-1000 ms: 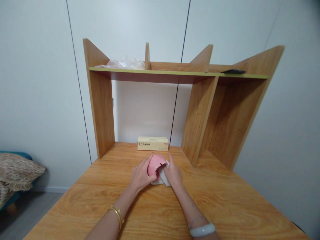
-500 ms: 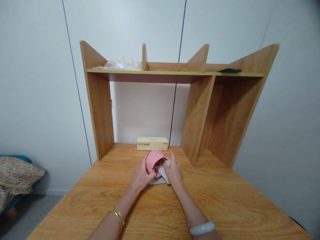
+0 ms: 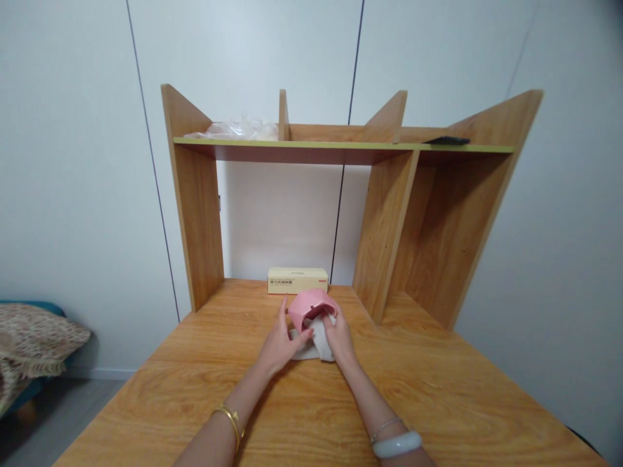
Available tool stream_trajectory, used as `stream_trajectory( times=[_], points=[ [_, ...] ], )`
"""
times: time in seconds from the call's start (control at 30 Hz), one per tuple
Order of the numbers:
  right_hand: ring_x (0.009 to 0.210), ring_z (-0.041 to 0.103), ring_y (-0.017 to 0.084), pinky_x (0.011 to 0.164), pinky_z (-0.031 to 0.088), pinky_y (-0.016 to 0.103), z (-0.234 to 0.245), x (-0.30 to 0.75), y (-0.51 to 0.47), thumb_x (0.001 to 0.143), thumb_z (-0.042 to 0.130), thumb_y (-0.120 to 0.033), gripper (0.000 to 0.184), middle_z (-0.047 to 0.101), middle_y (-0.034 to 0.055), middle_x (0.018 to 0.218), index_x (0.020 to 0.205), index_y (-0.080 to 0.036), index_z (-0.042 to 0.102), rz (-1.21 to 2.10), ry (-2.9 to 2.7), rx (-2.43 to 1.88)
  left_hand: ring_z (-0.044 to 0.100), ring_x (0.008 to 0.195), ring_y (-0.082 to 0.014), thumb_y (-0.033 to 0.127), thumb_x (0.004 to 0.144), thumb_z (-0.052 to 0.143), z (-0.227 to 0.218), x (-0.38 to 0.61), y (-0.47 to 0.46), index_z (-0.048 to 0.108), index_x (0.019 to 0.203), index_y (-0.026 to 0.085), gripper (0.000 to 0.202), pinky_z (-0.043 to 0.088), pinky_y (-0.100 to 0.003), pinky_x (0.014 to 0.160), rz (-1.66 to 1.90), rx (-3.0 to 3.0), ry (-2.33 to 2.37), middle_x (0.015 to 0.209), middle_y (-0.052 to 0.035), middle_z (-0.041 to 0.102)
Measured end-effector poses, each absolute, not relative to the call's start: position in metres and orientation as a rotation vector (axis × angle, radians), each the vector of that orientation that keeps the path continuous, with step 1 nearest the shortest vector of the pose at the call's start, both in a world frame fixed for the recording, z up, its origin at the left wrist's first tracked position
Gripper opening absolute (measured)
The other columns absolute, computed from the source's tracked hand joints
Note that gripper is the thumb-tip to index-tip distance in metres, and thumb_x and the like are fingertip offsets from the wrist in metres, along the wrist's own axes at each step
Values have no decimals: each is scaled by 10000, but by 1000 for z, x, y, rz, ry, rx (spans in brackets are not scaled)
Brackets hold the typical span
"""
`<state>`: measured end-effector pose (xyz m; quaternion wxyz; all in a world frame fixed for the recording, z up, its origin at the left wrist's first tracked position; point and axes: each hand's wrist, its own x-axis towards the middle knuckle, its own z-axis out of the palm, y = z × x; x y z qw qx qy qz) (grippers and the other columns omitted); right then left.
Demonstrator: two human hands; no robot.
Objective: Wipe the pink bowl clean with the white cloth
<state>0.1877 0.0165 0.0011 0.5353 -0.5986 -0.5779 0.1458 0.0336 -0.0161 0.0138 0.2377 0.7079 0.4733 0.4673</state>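
Observation:
A pink, faceted hollow container [image 3: 307,303] is tilted over the desk, its opening turned toward me. My left hand [image 3: 282,342] grips it from the left side, with the thumb at the rim and the fingers along the outer wall. A light grey cloth [image 3: 319,342] is partly pushed into the opening, and the rest of it hangs down to the desk. My right hand [image 3: 339,334] holds the cloth at the right of the rim, its fingertips partly hidden inside the container and the cloth.
Just behind the container, a long cream box [image 3: 298,283] lies on the wooden desk [image 3: 311,408]. A wooden shelf unit [image 3: 389,227] rises at the back. On its upper board are clear plastic bags [image 3: 238,128] and a flat black item [image 3: 446,140].
The pink container has turned in my hands, so its opening faces further down and toward the right. My left fingers have shifted along its side, and my right hand has moved slightly with the cloth.

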Motion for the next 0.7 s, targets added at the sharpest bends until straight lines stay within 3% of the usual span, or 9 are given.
stream_trajectory(
  times=[0.17,0.3,0.4,0.5,0.6,0.7],
  points=[
    [876,630,219,705,445,285,14,185,7,839,455,-393,589,672,102,966,1368,-182,304,231,-1467,-1647,555,1060,-213,320,788,535,13,33,-16,231,1367,159,673,434,-338,901,1313,1969,1251,1229,-122,548],
    [799,644,243,666,420,297,24,185,-4,836,478,-377,658,682,87,845,1410,-197,213,38,-1627,-1891,525,1115,-257,272,746,539,20,26,-19,269,1385,206,697,408,-387,937,1240,2049,1435,1318,-100,493],
    [835,642,231,686,417,285,22,185,-5,830,468,-274,636,684,83,888,1409,-209,214,82,-1691,-1890,475,1184,-256,275,737,547,24,24,-21,306,1375,218,684,363,-383,995,1237,2123,1400,1343,-83,472],
    [911,627,217,744,427,280,15,186,-1,826,422,-207,600,676,92,969,1398,-195,243,196,-1593,-1775,534,1110,-251,361,773,541,25,26,-21,247,1395,210,704,403,-388,948,1267,2052,1400,1273,-103,527],
    [1012,589,205,815,436,292,8,185,6,830,383,-223,542,632,112,1111,1364,-165,309,303,-1445,-1545,541,1097,-257,444,757,581,21,31,-20,151,1411,183,826,417,-395,922,1288,1965,1375,1277,-134,507],
    [1047,570,181,842,444,291,6,181,10,829,373,-248,527,596,102,1183,1346,-161,326,381,-1375,-1326,485,1168,-236,412,756,593,16,35,-18,201,1376,157,777,386,-363,965,1320,1973,1213,1306,-141,476]
  ],
)
